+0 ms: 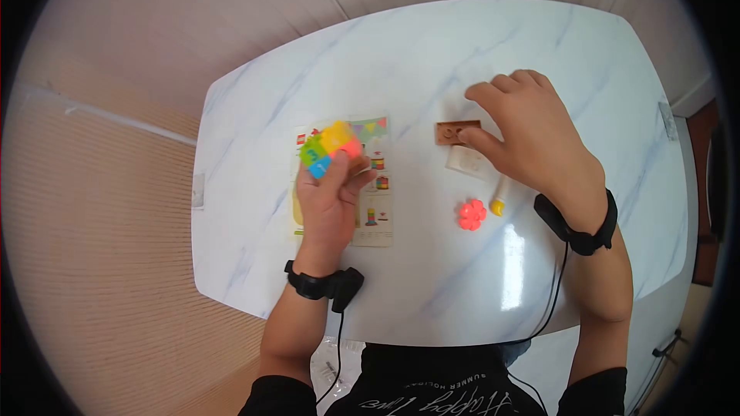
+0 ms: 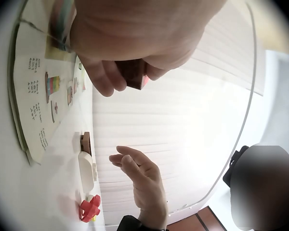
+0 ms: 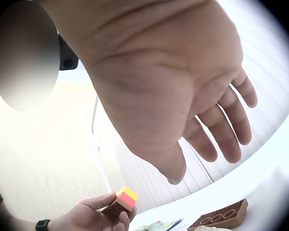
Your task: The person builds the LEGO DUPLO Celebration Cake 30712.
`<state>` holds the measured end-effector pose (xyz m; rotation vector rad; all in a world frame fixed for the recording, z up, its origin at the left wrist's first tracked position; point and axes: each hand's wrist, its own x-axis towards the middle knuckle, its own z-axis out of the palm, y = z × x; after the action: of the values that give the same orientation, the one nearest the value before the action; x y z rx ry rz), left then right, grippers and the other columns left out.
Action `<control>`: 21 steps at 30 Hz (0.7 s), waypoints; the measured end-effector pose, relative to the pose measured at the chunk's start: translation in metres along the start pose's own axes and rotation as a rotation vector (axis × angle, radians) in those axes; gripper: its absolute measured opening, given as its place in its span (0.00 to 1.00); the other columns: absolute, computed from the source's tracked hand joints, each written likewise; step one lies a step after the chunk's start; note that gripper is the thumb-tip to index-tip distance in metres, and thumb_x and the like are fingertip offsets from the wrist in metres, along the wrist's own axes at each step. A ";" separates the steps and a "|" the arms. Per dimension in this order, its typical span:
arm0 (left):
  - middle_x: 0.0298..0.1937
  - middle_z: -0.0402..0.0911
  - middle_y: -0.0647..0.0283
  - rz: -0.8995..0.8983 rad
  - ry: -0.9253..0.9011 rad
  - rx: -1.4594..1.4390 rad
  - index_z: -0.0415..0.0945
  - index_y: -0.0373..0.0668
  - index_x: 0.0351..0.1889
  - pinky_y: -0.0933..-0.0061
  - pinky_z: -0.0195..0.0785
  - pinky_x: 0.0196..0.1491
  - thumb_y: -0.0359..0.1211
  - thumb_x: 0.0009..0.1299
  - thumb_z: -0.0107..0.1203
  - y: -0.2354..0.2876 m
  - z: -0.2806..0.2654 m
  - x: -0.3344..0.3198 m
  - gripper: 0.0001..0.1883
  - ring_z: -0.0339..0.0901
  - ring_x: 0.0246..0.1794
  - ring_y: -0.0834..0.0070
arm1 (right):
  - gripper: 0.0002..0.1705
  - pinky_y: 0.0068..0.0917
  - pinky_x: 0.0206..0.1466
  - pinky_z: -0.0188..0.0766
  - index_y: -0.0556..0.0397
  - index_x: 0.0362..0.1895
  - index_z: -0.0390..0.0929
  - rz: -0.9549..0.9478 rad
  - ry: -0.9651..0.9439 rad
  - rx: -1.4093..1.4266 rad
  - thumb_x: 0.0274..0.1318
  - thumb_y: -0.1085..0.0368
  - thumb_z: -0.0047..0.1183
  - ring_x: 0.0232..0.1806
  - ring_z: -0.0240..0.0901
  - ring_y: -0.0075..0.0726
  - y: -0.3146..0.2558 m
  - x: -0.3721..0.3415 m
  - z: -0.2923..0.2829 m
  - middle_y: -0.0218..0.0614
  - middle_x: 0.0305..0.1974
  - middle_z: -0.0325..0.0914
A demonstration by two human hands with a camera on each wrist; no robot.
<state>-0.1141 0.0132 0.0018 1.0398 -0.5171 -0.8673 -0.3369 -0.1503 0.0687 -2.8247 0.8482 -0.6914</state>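
My left hand [image 1: 324, 212] grips a small stack of toy building bricks [image 1: 337, 136] in green, yellow, blue and coral, with the thumb across its face. A brown brick shows at the stack's underside in the right wrist view. Over the right part of the table, my right hand [image 1: 539, 135] is spread with nothing in it. Its fingers [image 3: 225, 132] hang apart and relaxed. Below it a brown brick [image 1: 447, 132] lies on its side, its hollow underside showing. Close beside that brick is a white curved-edge piece [image 1: 465, 160].
Under the left hand lies an instruction sheet [image 1: 378, 233] with pictures of brick builds. A coral flower piece [image 1: 472, 214] and a white piece with a yellow tip [image 1: 498, 207] lie nearer the body. The marbled table [image 1: 432, 285] has rounded corners.
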 end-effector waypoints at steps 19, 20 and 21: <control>0.46 0.83 0.61 -0.052 0.039 -0.037 0.74 0.39 0.55 0.66 0.79 0.54 0.41 0.80 0.50 0.014 -0.003 0.006 0.16 0.83 0.46 0.72 | 0.19 0.41 0.59 0.69 0.54 0.51 0.81 0.045 -0.167 -0.050 0.52 0.74 0.62 0.44 0.74 0.48 0.007 0.005 0.000 0.41 0.38 0.80; 0.46 0.83 0.61 -0.049 0.052 -0.041 0.74 0.39 0.55 0.66 0.79 0.54 0.41 0.80 0.50 0.014 -0.005 0.007 0.16 0.83 0.46 0.72 | 0.19 0.40 0.58 0.70 0.53 0.52 0.80 0.051 -0.215 -0.033 0.53 0.74 0.61 0.45 0.74 0.49 0.006 0.006 0.002 0.41 0.40 0.80; 0.46 0.83 0.60 -0.049 0.066 -0.096 0.75 0.39 0.55 0.67 0.79 0.54 0.41 0.80 0.50 0.016 -0.006 0.008 0.16 0.83 0.46 0.72 | 0.20 0.39 0.57 0.71 0.53 0.52 0.80 0.057 -0.260 -0.017 0.53 0.75 0.61 0.45 0.74 0.49 0.004 0.006 0.002 0.40 0.41 0.80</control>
<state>-0.0993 0.0135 0.0133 0.9926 -0.3926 -0.8896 -0.3337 -0.1569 0.0681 -2.8079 0.8868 -0.3015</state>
